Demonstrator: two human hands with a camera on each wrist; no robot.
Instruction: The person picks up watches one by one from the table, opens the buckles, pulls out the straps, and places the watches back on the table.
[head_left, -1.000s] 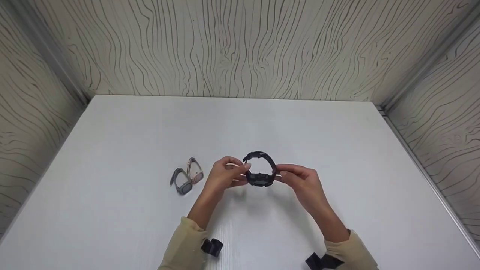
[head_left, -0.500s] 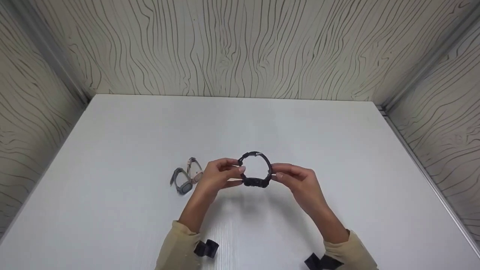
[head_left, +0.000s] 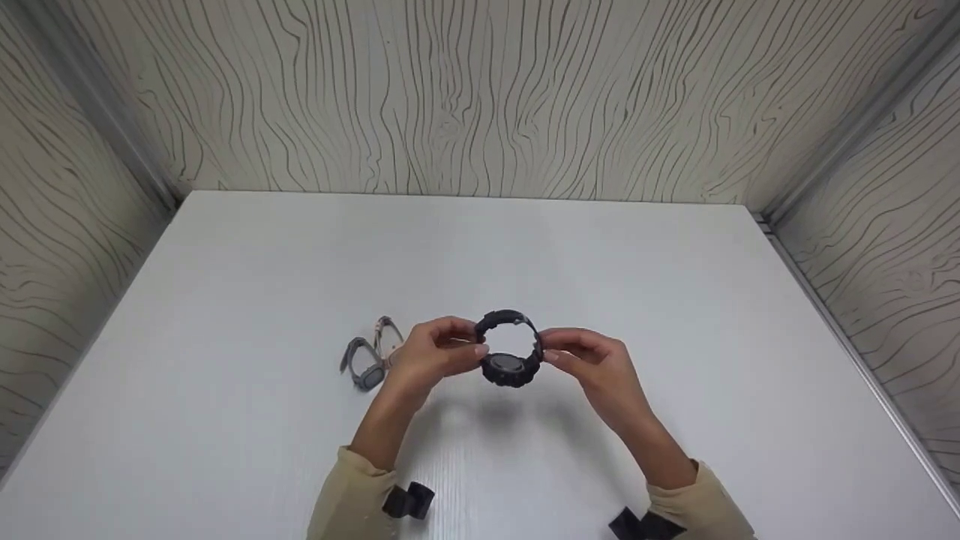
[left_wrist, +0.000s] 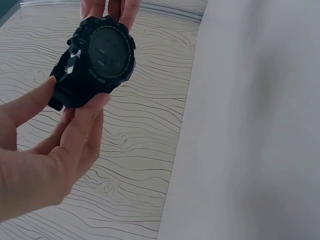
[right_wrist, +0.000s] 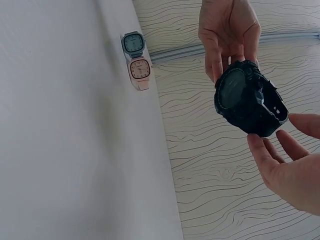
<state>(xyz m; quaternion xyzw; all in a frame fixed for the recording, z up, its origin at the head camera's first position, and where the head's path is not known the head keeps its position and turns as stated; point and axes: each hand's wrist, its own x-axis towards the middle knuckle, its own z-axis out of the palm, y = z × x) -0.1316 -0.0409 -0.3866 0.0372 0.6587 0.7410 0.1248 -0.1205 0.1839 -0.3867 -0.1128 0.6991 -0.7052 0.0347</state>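
Observation:
A black wristwatch (head_left: 506, 371) with a round dial and its strap closed in a loop is held above the white table. My left hand (head_left: 431, 356) pinches its left side between thumb and fingers. On the opposite side my right hand (head_left: 600, 367) pinches the strap near the case. In the left wrist view the dark dial of the wristwatch (left_wrist: 108, 52) faces the camera, with a metal buckle or button at its side. The right wrist view shows both hands at the wristwatch (right_wrist: 235, 90), one on either side.
Two more watches stand on the white table (head_left: 225, 300) left of my hands: a grey-green watch (head_left: 367, 375) and a pink watch (right_wrist: 140, 69), side by side. Wood-patterned panels (head_left: 450, 97) rise behind the table and at both sides.
The black wristwatch has shifted slightly left and tilted, so its round dial now shows more to the head view. My left hand moved left with it; both hands keep their grip.

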